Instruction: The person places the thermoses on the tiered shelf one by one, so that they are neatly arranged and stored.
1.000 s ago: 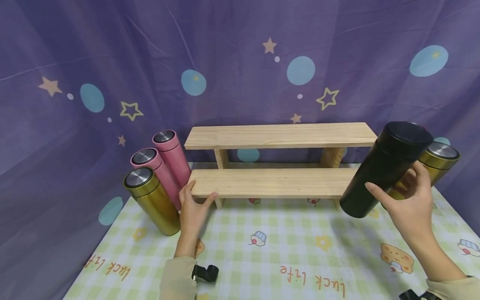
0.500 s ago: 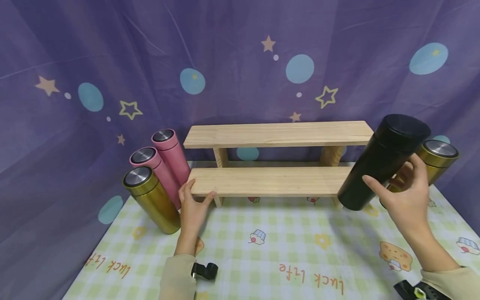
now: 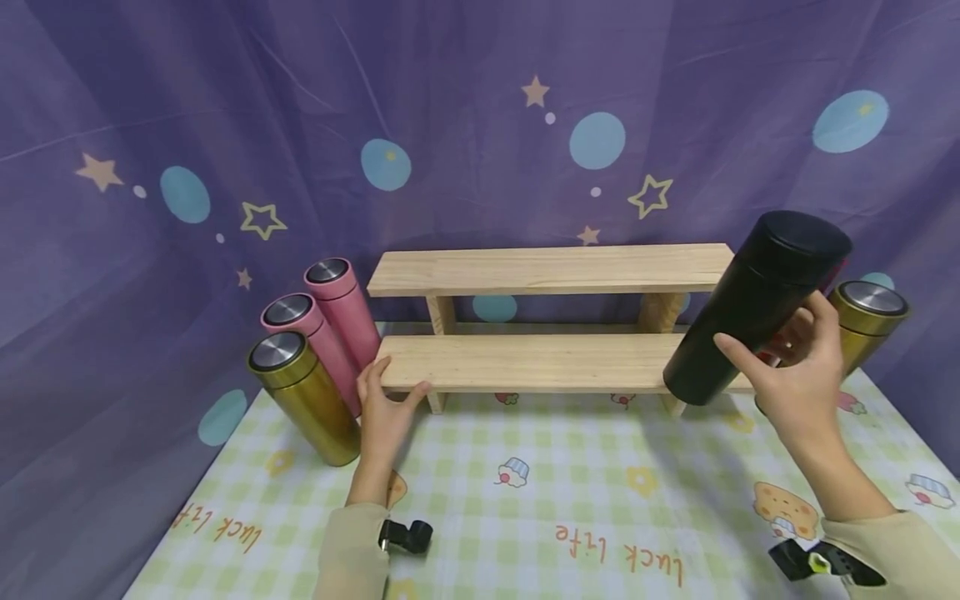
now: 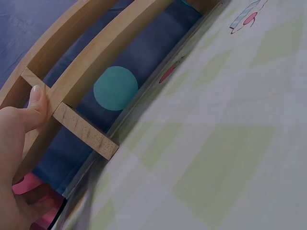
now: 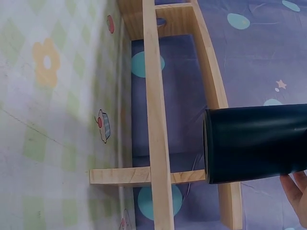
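Observation:
My right hand [image 3: 802,367] grips a black thermos flask [image 3: 757,308] round its side. The flask tilts, top to the right, and its base overlaps the right end of the lower board in the head view. In the right wrist view the flask [image 5: 254,143] is held up near the two-tier wooden shelf [image 5: 156,115]. My left hand [image 3: 386,412] holds the left front corner of that shelf's lower board [image 3: 525,362], its thumb on the front edge. A gold thermos flask [image 3: 311,408] and two pink ones, one of them this pink flask [image 3: 348,312], stand just left of it.
Another gold flask [image 3: 862,321] stands right of the shelf, partly hidden by my right hand, with a bit of red or pink behind the black flask. A checked cloth [image 3: 585,467] covers the table. A purple curtain [image 3: 465,83] hangs close behind.
The black flask has moved up and slightly left with my right hand, its base now overlapping the lower board in view. My left hand stays at the shelf corner.

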The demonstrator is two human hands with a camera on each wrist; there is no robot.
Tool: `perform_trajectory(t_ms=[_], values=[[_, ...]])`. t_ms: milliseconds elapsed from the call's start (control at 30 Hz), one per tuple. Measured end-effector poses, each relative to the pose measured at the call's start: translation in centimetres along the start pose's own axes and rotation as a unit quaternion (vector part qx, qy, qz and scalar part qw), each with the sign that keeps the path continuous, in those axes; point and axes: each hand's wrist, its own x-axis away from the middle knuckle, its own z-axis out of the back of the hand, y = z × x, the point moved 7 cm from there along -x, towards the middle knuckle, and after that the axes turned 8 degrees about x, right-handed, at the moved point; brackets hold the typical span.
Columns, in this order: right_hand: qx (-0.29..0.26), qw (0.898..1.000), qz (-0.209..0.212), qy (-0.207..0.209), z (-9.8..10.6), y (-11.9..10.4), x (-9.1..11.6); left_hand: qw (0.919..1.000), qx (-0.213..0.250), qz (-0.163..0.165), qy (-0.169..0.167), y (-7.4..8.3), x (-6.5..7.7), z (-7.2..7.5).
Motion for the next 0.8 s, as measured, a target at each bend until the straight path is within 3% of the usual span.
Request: perform_trajectory(t_ms=[467, 800], values=[[0.008, 1.000, 0.008, -0.013, -0.9, -0.7, -0.6, 0.9998, 0.009, -0.004, 0.017, -0.2, -0.5, 0.5], [0.014, 1.000, 0.010, -0.011, -1.5, -1.1, -2.1, 0.9998, 0.017, -0.005, 0.013, -0.4, -0.4, -0.1]])
